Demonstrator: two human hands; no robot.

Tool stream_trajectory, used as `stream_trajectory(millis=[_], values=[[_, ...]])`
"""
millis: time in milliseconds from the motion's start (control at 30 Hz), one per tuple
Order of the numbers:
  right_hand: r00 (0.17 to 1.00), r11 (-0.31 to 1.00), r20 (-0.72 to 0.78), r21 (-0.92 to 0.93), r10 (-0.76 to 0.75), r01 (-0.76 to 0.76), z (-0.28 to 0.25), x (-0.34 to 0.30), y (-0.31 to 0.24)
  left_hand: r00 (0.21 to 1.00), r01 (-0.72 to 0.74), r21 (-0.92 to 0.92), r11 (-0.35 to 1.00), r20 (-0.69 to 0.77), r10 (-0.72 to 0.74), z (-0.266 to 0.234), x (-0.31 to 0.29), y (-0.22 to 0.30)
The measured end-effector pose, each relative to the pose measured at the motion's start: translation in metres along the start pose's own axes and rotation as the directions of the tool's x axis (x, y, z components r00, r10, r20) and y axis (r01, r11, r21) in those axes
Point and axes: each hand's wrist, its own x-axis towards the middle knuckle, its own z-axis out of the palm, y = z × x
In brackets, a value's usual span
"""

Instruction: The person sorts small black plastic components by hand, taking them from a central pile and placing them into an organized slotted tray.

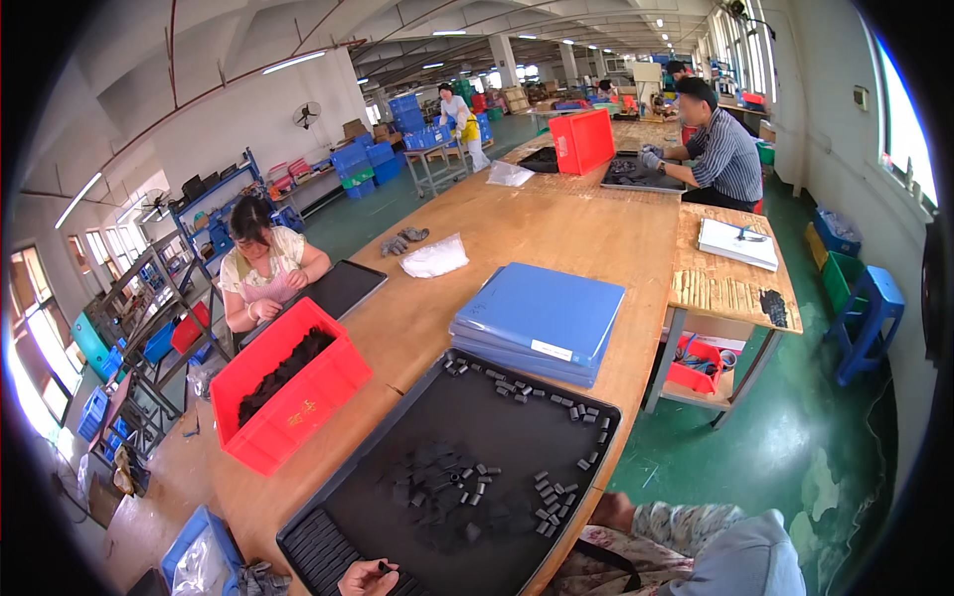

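Note:
At the lower edge, my left hand (368, 578) is closed in a pinch on a small black piece (384, 567), over the near-left corner of a large black tray (333, 471). Beside it, long dark strips (320, 544) lie in a row in that corner. Thin black flakes (429, 477) are scattered across the tray's middle, with several short grey-black cylinders (481, 488) among them. More cylinders (550, 502) lie grouped along the right side and far edge. My right hand (613, 512), below a floral sleeve, is by the tray's right edge; its fingers cannot be made out.
Left of the tray stands a red bin (298, 412) of dark pieces. Blue folders (542, 316) are stacked beyond it. A person (263, 263) sits across the table at another black tray (350, 283); a striped-shirted person (723, 154) works farther off. A blue stool (867, 320) stands right.

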Motion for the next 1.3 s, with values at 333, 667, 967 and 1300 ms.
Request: stream_trajectory(millis=[333,667,967,1300], values=[[0.664,0.316,0.539,-0.601,-0.519,0.734,0.001,0.078,0.030,1.000,0.000,-0.048,0.999,-0.026,-0.001,-0.003,0.007,-0.008],[0.593,0.707,0.435,0.167,-0.678,0.687,0.006,0.124,-0.038,1.000,-0.011,0.035,0.999,0.000,0.011,-0.001,0.009,-0.011],[0.679,0.746,0.420,-0.007,-0.602,0.666,0.032,0.108,0.023,1.000,0.004,0.204,0.979,-0.021,0.001,0.000,0.011,-0.006],[0.775,0.758,0.430,-0.262,-0.463,0.598,0.039,0.070,-0.013,0.997,-0.049,0.215,0.975,-0.050,0.061,-0.003,0.011,-0.012]])
